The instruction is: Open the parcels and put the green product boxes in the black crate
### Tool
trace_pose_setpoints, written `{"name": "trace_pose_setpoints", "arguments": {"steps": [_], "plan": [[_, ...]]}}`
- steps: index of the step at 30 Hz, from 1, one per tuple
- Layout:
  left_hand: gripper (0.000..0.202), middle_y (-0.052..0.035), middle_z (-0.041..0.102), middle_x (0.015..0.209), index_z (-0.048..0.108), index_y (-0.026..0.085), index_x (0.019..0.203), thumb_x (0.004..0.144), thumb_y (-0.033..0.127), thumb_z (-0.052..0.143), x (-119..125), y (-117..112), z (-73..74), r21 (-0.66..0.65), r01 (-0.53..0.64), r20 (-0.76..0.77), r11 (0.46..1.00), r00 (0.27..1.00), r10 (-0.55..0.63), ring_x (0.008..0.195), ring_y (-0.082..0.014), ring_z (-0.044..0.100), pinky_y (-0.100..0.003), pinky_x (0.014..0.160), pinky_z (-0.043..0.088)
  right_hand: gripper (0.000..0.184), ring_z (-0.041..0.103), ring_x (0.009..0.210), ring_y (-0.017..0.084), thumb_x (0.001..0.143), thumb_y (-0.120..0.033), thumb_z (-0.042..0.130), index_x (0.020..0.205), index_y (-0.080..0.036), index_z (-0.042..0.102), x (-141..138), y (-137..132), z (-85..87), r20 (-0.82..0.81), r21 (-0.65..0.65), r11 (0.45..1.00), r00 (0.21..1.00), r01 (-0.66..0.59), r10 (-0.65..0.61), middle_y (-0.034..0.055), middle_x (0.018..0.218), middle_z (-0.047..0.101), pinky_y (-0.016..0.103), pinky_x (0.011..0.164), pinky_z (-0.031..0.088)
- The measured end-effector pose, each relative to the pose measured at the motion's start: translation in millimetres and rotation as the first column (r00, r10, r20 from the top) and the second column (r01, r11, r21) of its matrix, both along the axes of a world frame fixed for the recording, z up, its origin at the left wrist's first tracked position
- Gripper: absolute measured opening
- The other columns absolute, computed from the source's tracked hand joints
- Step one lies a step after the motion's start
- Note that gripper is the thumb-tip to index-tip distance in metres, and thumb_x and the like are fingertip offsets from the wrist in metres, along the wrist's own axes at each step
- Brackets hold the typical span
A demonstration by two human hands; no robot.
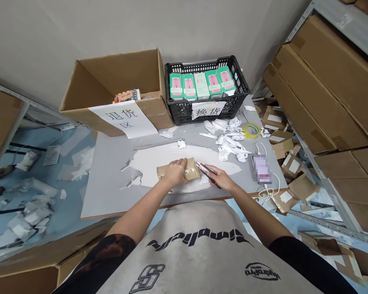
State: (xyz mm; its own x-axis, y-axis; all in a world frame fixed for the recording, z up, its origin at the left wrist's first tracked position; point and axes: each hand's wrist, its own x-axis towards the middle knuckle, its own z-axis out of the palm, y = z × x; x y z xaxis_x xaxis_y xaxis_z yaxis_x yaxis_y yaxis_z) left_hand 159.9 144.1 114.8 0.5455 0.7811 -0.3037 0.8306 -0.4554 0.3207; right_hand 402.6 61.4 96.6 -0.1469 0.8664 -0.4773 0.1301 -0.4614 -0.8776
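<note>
A small brown cardboard box with clear tape over it lies on the table near its front edge. My left hand presses down on the middle of this box, fingers closed over its top. In my right hand is a red and black utility knife, its tip at the right end of the box. Whether the blade touches the tape is too small to tell. Beneath the box the grey table covering is torn, and a white layer shows through.
At the back stand an open carton with a paper sign and a black crate of green and pink boxes. Crumpled paper, a tape roll and a phone with a white cable lie on the right. Shelved cartons flank the table.
</note>
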Motion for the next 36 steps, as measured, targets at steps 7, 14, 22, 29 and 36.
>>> {"name": "trace_pose_setpoints", "arguments": {"steps": [7, 14, 22, 29, 36], "plan": [[0.110, -0.0194, 0.049, 0.143, 0.038, 0.015, 0.146, 0.050, 0.035, 0.086, 0, 3, -0.1, -0.024, -0.010, -0.005, 1.000, 1.000, 0.010, 0.131, -0.0396, 0.049, -0.043, 0.111, 0.035, 0.052, 0.050, 0.046, 0.011, 0.087, -0.047, 0.059, 0.136, -0.030, 0.059, -2, 1, 9.2, 0.129, 0.025, 1.000, 0.992, -0.002, -0.002, -0.0040, 0.063, 0.065, 0.025, 0.049, 0.044], [0.111, -0.0186, 0.048, 0.145, 0.038, 0.016, 0.147, 0.049, 0.036, 0.086, -1, 5, -3.6, -0.037, -0.009, 0.026, 0.999, 1.000, 0.010, 0.130, -0.0393, 0.049, -0.042, 0.112, 0.036, 0.040, 0.058, 0.055, 0.017, 0.085, -0.039, 0.062, 0.123, -0.034, 0.069, 0, 6, 10.1, 0.246, 0.220, 0.975, 0.969, -0.034, -0.022, -0.0030, 0.065, 0.069, 0.031, 0.063, 0.050], [0.110, -0.0158, 0.050, 0.144, 0.042, 0.020, 0.145, 0.046, 0.034, 0.087, 0, 8, -6.0, -0.071, -0.031, 0.062, 0.997, 0.997, 0.036, 0.132, -0.0392, 0.048, -0.043, 0.114, 0.033, 0.053, 0.047, 0.038, 0.012, 0.084, -0.048, 0.063, 0.135, -0.032, 0.061, 23, 14, 13.3, 0.104, 0.001, 0.980, 0.975, -0.197, 0.196, -0.0057, 0.052, 0.060, 0.026, 0.043, 0.041], [0.110, -0.0175, 0.050, 0.144, 0.040, 0.017, 0.147, 0.049, 0.034, 0.086, -1, 7, -5.8, -0.072, -0.013, 0.042, 0.997, 0.999, 0.016, 0.131, -0.0389, 0.048, -0.043, 0.113, 0.033, 0.053, 0.051, 0.044, 0.014, 0.081, -0.047, 0.067, 0.132, -0.031, 0.064, 25, 11, 18.0, 0.059, -0.049, 0.974, 0.973, -0.220, 0.223, -0.0034, 0.056, 0.063, 0.026, 0.043, 0.043], [0.114, -0.0148, 0.041, 0.153, 0.036, 0.022, 0.149, 0.049, 0.033, 0.088, -5, 5, -11.4, -0.078, -0.023, 0.088, 0.997, 0.996, 0.029, 0.142, -0.0392, 0.034, -0.048, 0.120, 0.022, 0.051, 0.059, 0.056, 0.017, 0.081, -0.049, 0.066, 0.130, -0.032, 0.064, 49, -1, 14.1, 0.098, -0.062, 0.984, 0.980, -0.167, 0.173, 0.0013, 0.086, 0.073, 0.030, 0.052, 0.049]]}}
